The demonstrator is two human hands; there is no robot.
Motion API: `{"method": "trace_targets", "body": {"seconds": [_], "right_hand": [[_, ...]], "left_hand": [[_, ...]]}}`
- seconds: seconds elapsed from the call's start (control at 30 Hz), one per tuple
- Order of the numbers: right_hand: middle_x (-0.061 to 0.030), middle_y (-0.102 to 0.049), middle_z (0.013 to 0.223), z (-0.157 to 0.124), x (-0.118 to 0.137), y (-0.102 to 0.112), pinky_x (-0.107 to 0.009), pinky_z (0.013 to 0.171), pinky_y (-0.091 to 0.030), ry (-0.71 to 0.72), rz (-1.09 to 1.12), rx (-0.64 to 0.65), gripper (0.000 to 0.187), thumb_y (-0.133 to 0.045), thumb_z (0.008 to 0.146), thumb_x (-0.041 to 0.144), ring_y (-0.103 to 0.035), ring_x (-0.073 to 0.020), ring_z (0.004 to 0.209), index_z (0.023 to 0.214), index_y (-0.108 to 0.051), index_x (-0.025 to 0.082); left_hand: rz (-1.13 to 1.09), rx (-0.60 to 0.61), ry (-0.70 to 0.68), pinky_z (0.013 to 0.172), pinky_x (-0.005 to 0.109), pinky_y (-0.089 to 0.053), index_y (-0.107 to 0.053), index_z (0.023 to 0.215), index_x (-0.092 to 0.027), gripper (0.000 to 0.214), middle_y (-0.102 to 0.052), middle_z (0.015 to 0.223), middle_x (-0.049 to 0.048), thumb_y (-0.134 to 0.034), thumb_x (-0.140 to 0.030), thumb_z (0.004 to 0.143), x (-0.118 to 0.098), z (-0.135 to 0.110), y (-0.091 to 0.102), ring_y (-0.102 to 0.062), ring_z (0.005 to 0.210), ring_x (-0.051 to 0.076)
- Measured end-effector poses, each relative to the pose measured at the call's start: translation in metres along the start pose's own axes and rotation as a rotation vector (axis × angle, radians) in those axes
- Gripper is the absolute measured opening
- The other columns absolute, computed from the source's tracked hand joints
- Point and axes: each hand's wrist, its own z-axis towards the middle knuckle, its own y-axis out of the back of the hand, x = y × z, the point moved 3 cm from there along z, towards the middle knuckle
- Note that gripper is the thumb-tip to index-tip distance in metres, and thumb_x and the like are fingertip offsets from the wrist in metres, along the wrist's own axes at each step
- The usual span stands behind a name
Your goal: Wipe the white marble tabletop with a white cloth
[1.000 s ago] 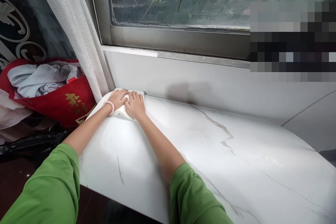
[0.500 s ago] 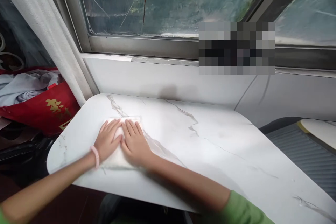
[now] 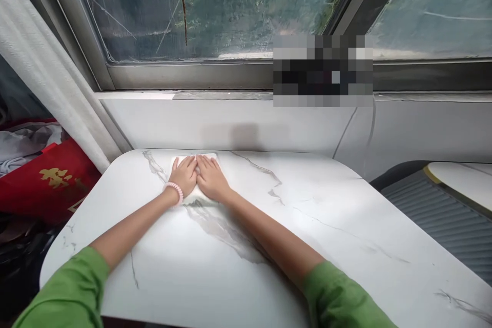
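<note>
Both of my hands lie flat, side by side, on a folded white cloth [image 3: 196,195] at the far edge of a white marble table [image 3: 269,246]. My left hand [image 3: 183,175], with a pink bead bracelet on its wrist, presses the cloth's left half with fingers stretched out. My right hand [image 3: 210,177] covers the right half, fingers also flat and pointing toward the wall. Most of the cloth is hidden under the two palms. A damp streak [image 3: 226,228] runs on the marble from the cloth back toward me.
A white wall panel [image 3: 238,123] and a window frame [image 3: 192,74] rise right behind the table. A white curtain [image 3: 49,82] hangs at the left, beside a red bag [image 3: 46,179] holding clothes. A grey ribbed surface [image 3: 442,215] lies to the right.
My hands have pushed the cloth away from me, from the table's near-left part up to its far edge by the wall. The view has shifted slightly.
</note>
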Motion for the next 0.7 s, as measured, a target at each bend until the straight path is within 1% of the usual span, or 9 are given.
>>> {"method": "trace_targets", "body": {"seconds": [0.07,0.13,0.2,0.27,0.33,0.47,0.53,0.7], "right_hand": [[-0.0139,-0.037,0.151,0.020,-0.020,0.000,-0.043,0.118,-0.017,-0.030,-0.031,-0.032,0.061,-0.028,0.088,0.019,-0.029,-0.0239,0.141,0.147,-0.031,0.002],[-0.0136,-0.039,0.150,0.033,-0.034,0.001,-0.044,0.117,-0.019,-0.035,-0.063,-0.052,0.061,-0.027,0.088,0.019,-0.031,-0.0247,0.140,0.147,-0.031,0.004],[-0.0134,-0.041,0.149,0.040,-0.043,0.000,-0.044,0.115,-0.020,-0.034,-0.085,-0.074,0.060,-0.027,0.089,0.020,-0.033,-0.0253,0.138,0.146,-0.032,0.005],[-0.0128,-0.042,0.148,0.043,-0.048,0.000,-0.044,0.115,-0.022,-0.034,-0.090,-0.095,0.058,-0.028,0.088,0.019,-0.035,-0.0249,0.138,0.145,-0.034,0.007],[-0.0124,-0.043,0.148,0.045,-0.050,-0.002,-0.043,0.115,-0.021,-0.033,-0.087,-0.104,0.058,-0.028,0.088,0.018,-0.035,-0.0241,0.137,0.144,-0.035,0.007],[-0.0145,-0.042,0.148,0.041,-0.048,-0.003,-0.043,0.116,-0.021,-0.048,-0.091,-0.099,0.058,-0.028,0.089,0.019,-0.033,-0.0247,0.139,0.144,-0.034,0.004],[-0.0150,-0.041,0.149,0.035,-0.046,-0.003,-0.044,0.116,-0.022,-0.056,-0.103,-0.087,0.057,-0.028,0.089,0.020,-0.033,-0.0248,0.140,0.144,-0.034,0.004],[-0.0121,-0.039,0.151,0.011,-0.039,0.003,-0.042,0.116,-0.024,-0.060,-0.155,-0.042,0.057,-0.027,0.091,0.020,-0.031,-0.0219,0.141,0.145,-0.035,0.007]], "left_hand": [[-0.023,0.002,0.006,0.117,0.049,-0.016,-0.050,0.134,-0.019,0.048,-0.049,0.143,0.0083,-0.032,-0.011,0.090,0.000,0.031,-0.005,-0.040,0.135,0.019],[-0.039,0.011,-0.011,0.117,0.048,-0.017,-0.051,0.132,-0.019,0.047,-0.049,0.143,0.0087,-0.033,-0.011,0.089,0.000,0.052,-0.009,-0.042,0.134,0.019],[-0.050,0.015,-0.033,0.116,0.047,-0.017,-0.053,0.130,-0.019,0.046,-0.050,0.142,0.0086,-0.033,-0.011,0.089,0.000,0.064,-0.012,-0.043,0.132,0.019],[-0.061,0.010,-0.041,0.116,0.047,-0.017,-0.055,0.128,-0.020,0.046,-0.052,0.140,0.0074,-0.033,-0.011,0.089,0.001,0.069,-0.014,-0.045,0.131,0.018],[-0.067,0.000,-0.043,0.116,0.047,-0.017,-0.055,0.127,-0.021,0.045,-0.054,0.139,0.0064,-0.033,-0.012,0.089,0.002,0.070,-0.015,-0.045,0.130,0.018],[-0.038,-0.003,-0.035,0.116,0.044,-0.019,-0.054,0.129,-0.020,0.045,-0.052,0.141,0.0063,-0.033,-0.014,0.090,0.001,0.065,-0.014,-0.044,0.131,0.017],[-0.020,0.009,-0.023,0.116,0.044,-0.020,-0.053,0.130,-0.020,0.045,-0.051,0.141,0.0066,-0.033,-0.014,0.091,-0.003,0.059,-0.013,-0.043,0.132,0.017],[0.002,0.029,0.011,0.117,0.044,-0.019,-0.053,0.131,-0.017,0.045,-0.049,0.143,0.0088,-0.033,-0.013,0.091,-0.018,0.038,-0.014,-0.040,0.134,0.018]]}}
